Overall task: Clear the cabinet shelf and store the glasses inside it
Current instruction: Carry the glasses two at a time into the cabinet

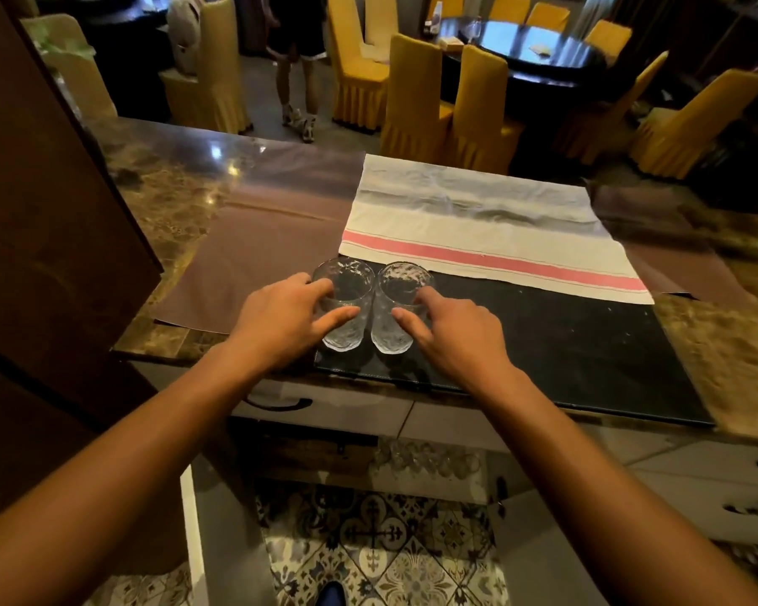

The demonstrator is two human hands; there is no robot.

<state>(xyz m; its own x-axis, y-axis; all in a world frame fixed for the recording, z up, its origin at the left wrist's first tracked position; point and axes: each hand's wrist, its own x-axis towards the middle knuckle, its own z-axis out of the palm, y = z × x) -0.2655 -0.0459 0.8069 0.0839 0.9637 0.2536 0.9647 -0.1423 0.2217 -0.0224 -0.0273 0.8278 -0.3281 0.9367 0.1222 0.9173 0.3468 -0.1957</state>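
Now at the pick-up step, by my reading: both hands close on glasses at centre frame, on the near edge of the counter (171, 203). Left hand (281, 319) curls round the left glass (346, 306), thumb across its near side, fingers at the far side near the rim. Right hand (449, 328) grips the right glass (398, 310), index finger laid up along its right side, thumb on the near wall. Both glasses upright, touching or just beside each other, bases on the black mat (565, 343); whether either is lifted yet, cannot tell. Striped cloth (478, 229) lies just behind them, upper centre. Brown panel, probably the cabinet door (49, 255), fills the left of the frame; below the counter, lower centre, a dark shelf opening (316, 457) with what look like more glasses (425, 463), blurred. Judgement: shelf seems already in use for storing. Next move calls for lifting both straight up, keeping them apart to avoid a clink, then lowering under the counter edge into free shelf room.
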